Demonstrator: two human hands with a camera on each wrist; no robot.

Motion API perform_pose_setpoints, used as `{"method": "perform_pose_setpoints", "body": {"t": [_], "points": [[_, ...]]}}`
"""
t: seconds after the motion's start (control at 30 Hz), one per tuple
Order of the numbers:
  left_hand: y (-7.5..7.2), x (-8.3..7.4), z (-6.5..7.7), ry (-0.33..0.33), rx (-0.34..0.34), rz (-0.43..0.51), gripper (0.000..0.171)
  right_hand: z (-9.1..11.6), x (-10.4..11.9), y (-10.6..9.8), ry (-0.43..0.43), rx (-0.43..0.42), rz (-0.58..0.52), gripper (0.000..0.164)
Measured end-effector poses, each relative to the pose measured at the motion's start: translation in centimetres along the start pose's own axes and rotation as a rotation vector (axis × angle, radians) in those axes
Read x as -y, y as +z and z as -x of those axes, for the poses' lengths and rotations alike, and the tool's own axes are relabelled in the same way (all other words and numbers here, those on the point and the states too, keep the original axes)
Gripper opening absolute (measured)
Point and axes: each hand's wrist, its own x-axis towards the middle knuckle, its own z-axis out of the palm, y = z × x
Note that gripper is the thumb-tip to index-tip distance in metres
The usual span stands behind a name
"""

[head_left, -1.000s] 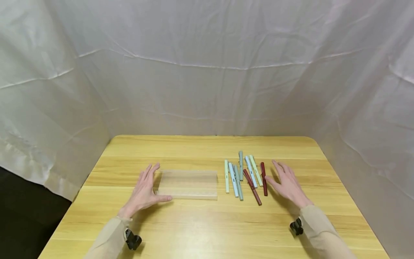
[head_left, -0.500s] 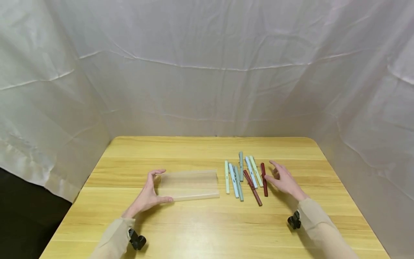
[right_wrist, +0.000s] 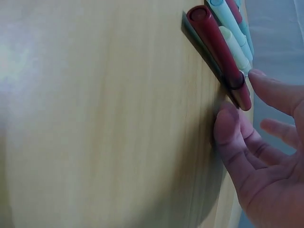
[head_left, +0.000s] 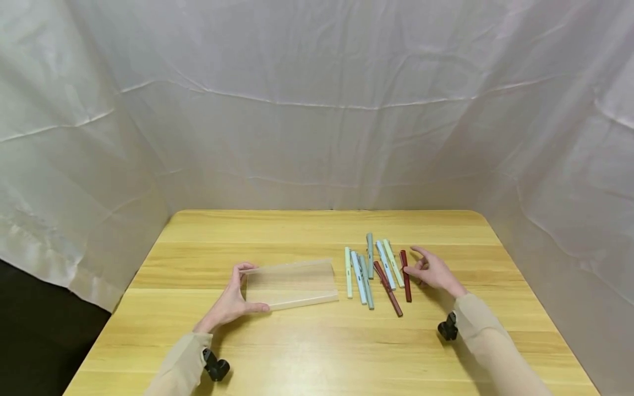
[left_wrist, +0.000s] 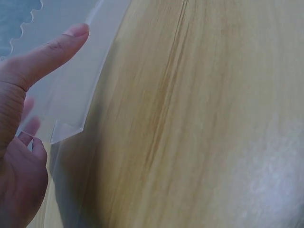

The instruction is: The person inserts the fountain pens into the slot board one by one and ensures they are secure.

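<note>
My left hand (head_left: 233, 300) grips the left end of a clear plastic rack (head_left: 292, 283), thumb along the near edge and fingers at the far one. The rack slants, its left end raised above the table. In the left wrist view a scalloped edge shows on the rack (left_wrist: 71, 95), beyond the thumb (left_wrist: 52, 52). At the right, my right hand (head_left: 433, 272) reaches to a dark red pen (head_left: 405, 278), outermost of the group. The right wrist view has its thumb and fingers spread on either side of that pen's end (right_wrist: 221, 50); firm contact is not plain.
Several other pens lie on the wooden table (head_left: 307, 352) between rack and right hand: pale green (head_left: 348, 275), light blue (head_left: 359, 280), grey-green (head_left: 370, 256) and another dark red one (head_left: 388, 289). A white curtain (head_left: 317, 137) encloses the table's back and sides.
My left hand has closed on the rack and lifted and tilted its left end, shifting it slightly right. My right hand has moved a little left, its fingers drawing in toward the outer dark red pen.
</note>
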Motion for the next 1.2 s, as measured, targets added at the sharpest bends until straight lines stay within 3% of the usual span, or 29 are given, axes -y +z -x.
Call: {"method": "perform_pose_setpoints", "body": {"t": [0.5,0.77,1.2], "points": [[0.1,0.0,0.1,-0.036,0.023,-0.036,0.1,-1.5,-0.6,-0.5,0.041,0.159,-0.068,0.083],[0.0,-0.1,0.0,-0.022,0.027,-0.02,0.1,-1.9,0.0,-0.7,0.089,0.24,-0.123,0.083],[-0.3,-0.4,0.0,-0.011,0.028,-0.021,0.102,-2.1,0.1,-0.2,0.139,0.168,-0.159,0.079]]}}
